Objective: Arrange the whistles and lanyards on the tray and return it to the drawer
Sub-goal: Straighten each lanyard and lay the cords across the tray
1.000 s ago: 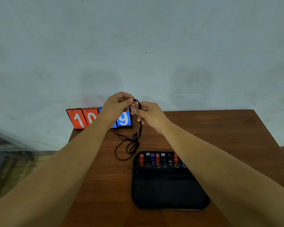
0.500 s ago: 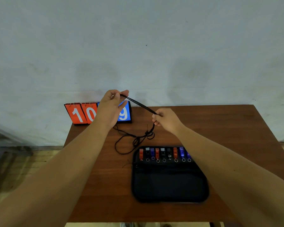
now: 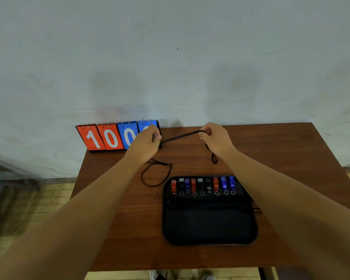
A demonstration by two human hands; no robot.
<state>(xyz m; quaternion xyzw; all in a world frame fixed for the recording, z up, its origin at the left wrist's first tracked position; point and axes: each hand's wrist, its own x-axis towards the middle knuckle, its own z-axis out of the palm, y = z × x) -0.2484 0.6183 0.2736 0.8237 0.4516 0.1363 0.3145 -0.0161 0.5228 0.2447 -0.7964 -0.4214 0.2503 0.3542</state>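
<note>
Head view: we see left hand [image 3: 144, 146] and right hand [image 3: 215, 140] mid-frame, each pinching the lanyard [image 3: 180, 136], which is taut between them above the table [image 3: 281, 158]. Slack cord loops below the left hand. Tray [image 3: 210, 225] lower centre, nine whistles [image 3: 202, 184] in a row along its top edge. Scoreboard [image 3: 109, 137] to the left.

Both bare forearms are stretched forward, converging slightly. The left hand [image 3: 144, 146] is held with fingers curled, and the right hand [image 3: 216, 140] likewise, apart from it. A black lanyard [image 3: 180, 136] is pinched taut between the two.
</note>
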